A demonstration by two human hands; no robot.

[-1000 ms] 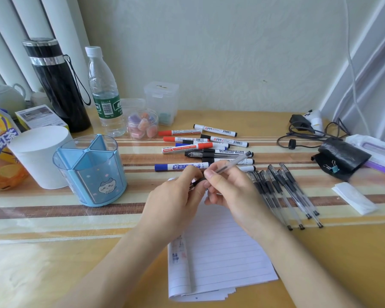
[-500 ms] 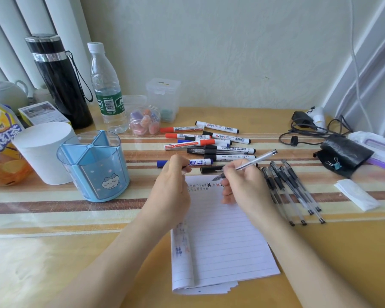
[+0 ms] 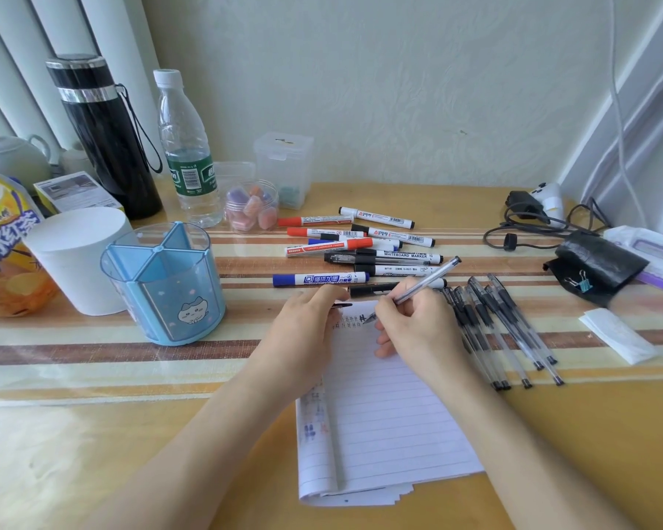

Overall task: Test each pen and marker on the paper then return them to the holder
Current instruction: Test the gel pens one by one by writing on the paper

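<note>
The pen [image 3: 426,280] with a clear barrel is gripped in the right hand [image 3: 418,325], fingers curled round its lower part, its tip touching the top of the lined paper [image 3: 391,415] beside a few small inked marks. Its back end tilts up and away to the right. The left hand [image 3: 307,325] rests on the top left corner of the paper with fingers curled; a small dark cap [image 3: 343,306] pokes out from between its fingertips, pinched there.

The paper is a thin stack of sheets lying on the desk [image 3: 92,434], its left edge curled over and showing coloured scribbles. Just beyond its top edge lies a black capped pen [image 3: 376,289], then a blue marker [image 3: 318,279], then a loose pile of red, black and blue markers [image 3: 360,244]. To the right of the right hand a row of black pens [image 3: 502,327] lies side by side, caps pointing away.

The blue holder [image 3: 192,300], split into compartments and marked with a cartoon cat, stands upright to the left of the left hand. A white cup [image 3: 77,258] touches it on its left. Behind them stand a black flask [image 3: 108,135] and a water bottle [image 3: 186,151]. At far right lie a black pouch [image 3: 594,258] and a folded white tissue [image 3: 617,334].
</note>
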